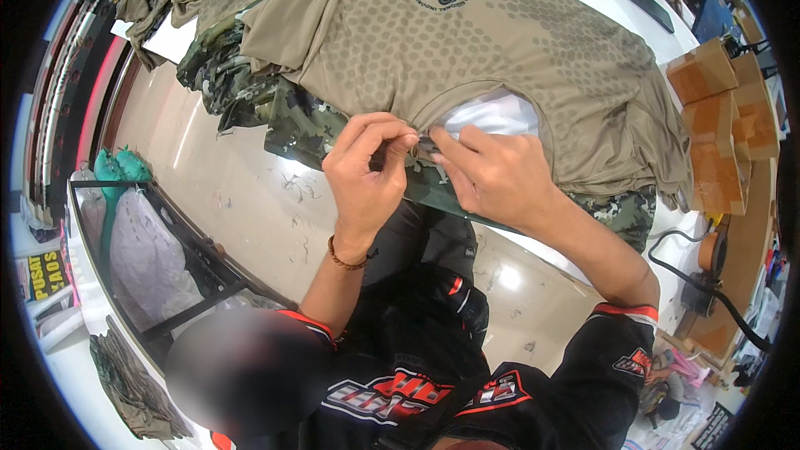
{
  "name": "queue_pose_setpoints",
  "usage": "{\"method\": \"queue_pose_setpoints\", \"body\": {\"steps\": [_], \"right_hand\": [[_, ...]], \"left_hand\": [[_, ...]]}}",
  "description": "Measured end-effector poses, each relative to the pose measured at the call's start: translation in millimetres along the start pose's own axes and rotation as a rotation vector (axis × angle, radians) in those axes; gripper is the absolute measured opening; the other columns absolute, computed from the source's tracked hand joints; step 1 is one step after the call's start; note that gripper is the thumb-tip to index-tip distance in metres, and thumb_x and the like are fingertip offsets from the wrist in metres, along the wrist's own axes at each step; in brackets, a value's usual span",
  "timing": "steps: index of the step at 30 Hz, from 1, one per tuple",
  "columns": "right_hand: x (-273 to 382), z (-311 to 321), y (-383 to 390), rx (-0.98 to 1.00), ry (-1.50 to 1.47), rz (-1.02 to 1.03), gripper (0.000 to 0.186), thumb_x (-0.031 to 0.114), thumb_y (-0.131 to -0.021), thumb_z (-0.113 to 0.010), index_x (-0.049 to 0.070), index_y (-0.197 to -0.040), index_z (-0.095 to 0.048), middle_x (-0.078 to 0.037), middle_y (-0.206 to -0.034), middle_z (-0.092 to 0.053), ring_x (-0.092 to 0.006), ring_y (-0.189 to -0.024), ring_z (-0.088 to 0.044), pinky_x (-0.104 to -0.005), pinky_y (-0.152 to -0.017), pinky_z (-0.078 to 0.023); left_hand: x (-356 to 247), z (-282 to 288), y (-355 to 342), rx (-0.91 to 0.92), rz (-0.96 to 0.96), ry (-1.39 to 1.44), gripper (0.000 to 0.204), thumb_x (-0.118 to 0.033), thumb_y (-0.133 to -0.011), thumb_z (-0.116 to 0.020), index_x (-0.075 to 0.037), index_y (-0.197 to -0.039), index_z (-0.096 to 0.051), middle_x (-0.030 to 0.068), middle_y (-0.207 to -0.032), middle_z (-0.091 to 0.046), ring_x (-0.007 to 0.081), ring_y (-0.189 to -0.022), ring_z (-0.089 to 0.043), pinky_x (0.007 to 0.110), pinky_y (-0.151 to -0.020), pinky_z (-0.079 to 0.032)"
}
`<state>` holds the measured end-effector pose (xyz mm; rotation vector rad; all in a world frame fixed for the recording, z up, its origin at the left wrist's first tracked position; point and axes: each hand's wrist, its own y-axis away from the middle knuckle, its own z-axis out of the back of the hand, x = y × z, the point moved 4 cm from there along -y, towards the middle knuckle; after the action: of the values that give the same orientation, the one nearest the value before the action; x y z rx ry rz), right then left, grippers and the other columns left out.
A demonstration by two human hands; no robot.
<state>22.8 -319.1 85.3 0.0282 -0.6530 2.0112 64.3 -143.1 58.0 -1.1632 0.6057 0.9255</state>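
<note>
An olive-tan T-shirt [517,42] with a darker hexagon pattern and a round black print lies spread out, its neck opening toward me. Under its near edge are green camouflage garments [300,121]. My left hand [367,171] is closed in a pinch at the left side of the neckline, thumb against fingertips. Close beside it, my right hand [496,171] is curled at the same spot, fingertips nearly meeting the left ones. A small dark thing shows between the two hands, too hidden to name. White material [492,112] shows through the neck opening.
The garments rest on a white table [675,50], with a dark phone [648,6] at its far right. Cardboard boxes [708,117] and a black cable [725,300] are on the right. At left stands a black-framed rack [150,242] with bagged cloth; thread scraps litter the shiny floor [250,192].
</note>
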Motion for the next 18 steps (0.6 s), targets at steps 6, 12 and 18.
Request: {"method": "queue_pose_setpoints", "body": {"steps": [6,12,18], "right_hand": [[-19.9,40.6,-3.6,-0.216,-0.404,-0.249,0.029,0.015,-0.091,-0.079,0.001,-0.116,-0.074,-0.010,-0.084,-0.073,-0.0153,-0.061,-0.066,-0.0298,-0.052,-0.050],[-63.1,65.5,18.3,-0.353,-0.669,-0.419,0.032,0.018,-0.097,-0.078,0.000,-0.122,-0.072,-0.001,-0.084,-0.068,-0.0047,-0.067,-0.053,-0.0201,-0.058,-0.041],[-62.4,55.9,45.8,-0.215,-0.529,-0.440,0.030,0.016,-0.096,-0.076,0.000,-0.121,-0.072,-0.007,-0.085,-0.066,-0.0102,-0.070,-0.057,-0.0251,-0.063,-0.045]], "left_hand": [[52.3,112.3,-12.4,-0.393,0.114,-0.169,0.005,-0.002,-0.101,-0.068,0.001,-0.105,-0.070,0.0092,-0.098,-0.074,0.0165,-0.077,-0.073,0.029,-0.071,-0.059],[30.9,185.8,-26.5,-0.631,0.044,-0.435,0.040,0.006,-0.091,-0.075,0.005,-0.129,-0.063,0.0130,-0.122,-0.071,0.0206,-0.107,-0.067,0.032,-0.093,-0.056],[-59.9,13.4,-26.4,0.293,-0.435,0.019,0.025,0.005,-0.076,-0.084,-0.001,-0.100,-0.079,0.0100,-0.092,-0.074,0.0234,-0.083,-0.070,0.033,-0.074,-0.054]]}}
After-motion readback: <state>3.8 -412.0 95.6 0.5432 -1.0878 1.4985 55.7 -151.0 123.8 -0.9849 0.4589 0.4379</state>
